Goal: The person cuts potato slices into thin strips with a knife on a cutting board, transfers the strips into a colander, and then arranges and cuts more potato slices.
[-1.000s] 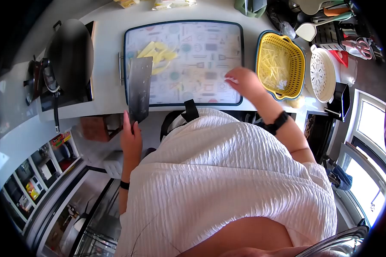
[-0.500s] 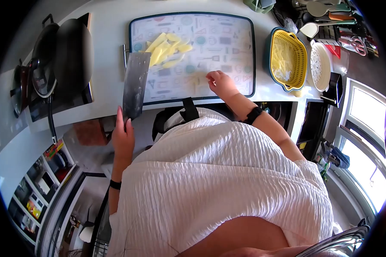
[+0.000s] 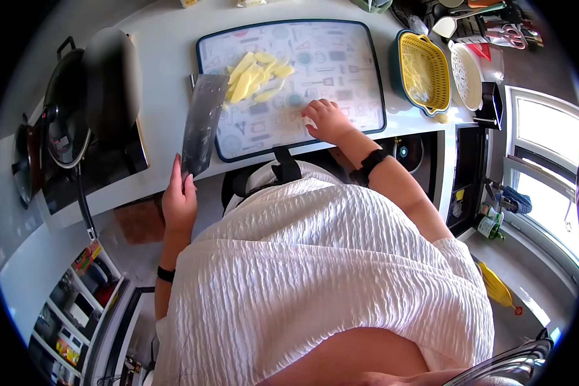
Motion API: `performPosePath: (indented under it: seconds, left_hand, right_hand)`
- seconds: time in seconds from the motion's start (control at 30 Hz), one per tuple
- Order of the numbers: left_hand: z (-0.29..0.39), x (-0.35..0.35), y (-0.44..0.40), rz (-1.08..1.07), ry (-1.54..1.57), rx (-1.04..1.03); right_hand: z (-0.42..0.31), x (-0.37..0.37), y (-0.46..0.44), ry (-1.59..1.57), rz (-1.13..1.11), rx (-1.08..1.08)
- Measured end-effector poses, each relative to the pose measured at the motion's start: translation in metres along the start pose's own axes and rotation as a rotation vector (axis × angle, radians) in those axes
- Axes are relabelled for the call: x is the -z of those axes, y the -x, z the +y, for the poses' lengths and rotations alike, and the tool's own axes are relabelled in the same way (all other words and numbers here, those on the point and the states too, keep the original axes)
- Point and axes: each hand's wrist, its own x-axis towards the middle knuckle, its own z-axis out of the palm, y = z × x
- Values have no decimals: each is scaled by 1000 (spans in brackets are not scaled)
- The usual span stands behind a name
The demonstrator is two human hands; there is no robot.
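Observation:
My left hand (image 3: 179, 202) is at the counter's front edge, closed on a cleaver, with the handle hidden in the hand. The cleaver's wide dark blade (image 3: 203, 125) points up and away, its far end over the left edge of the cutting board (image 3: 264, 132); small wet bits cling to it. Pale yellow slices that look like potato (image 3: 254, 77) lie in a loose pile just right of the blade tip. Low on the board's right half, my right hand (image 3: 328, 121) rests palm down, fingers slightly bent and apart, with nothing visible in them.
A yellow basket (image 3: 445, 77) with pale shreds sits in a dark tub on the right, beside a white strainer (image 3: 464, 77). Utensils and scissors (image 3: 511, 35) crowd the far right corner. On the left stands a stove with a dark pan (image 3: 67, 122). A metal rod pokes out beside the blade.
My right hand's fingers were bunched together and have spread, coming down on the board. My left hand and the cleaver have tilted slightly. The whole view has turned a little.

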Motion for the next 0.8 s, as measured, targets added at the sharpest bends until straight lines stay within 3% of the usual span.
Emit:
performPosePath:
  seconds: [0.13, 0.23, 0.33, 0.43, 0.47, 0.6, 0.7, 0.8]
  left_hand:
    - [-8, 2, -7, -32, 39, 9]
    - [-8, 2, -11, -32, 53, 5]
    - [-5, 2, -15, -29, 64, 16]
    - [-5, 4, -20, -43, 77, 17]
    - [-6, 4, -21, -41, 73, 4]
    - [-5, 5, -25, -47, 51, -17]
    - [-4, 5, -26, -35, 39, -37]
    - [1, 6, -27, -50, 53, -16]
  right_hand:
    - [5, -15, 1, 92, 45, -19]
    - [13, -8, 6, 130, 12, -172]
    - [30, 5, 22, -133, 196, -153]
    - [45, 11, 31, -470, 310, -370]
    - [44, 16, 35, -377, 341, -425]
    - [48, 11, 48, -375, 171, -655]
    - [37, 2, 44, -349, 133, -704]
    - [33, -10, 36, -582, 204, -655]
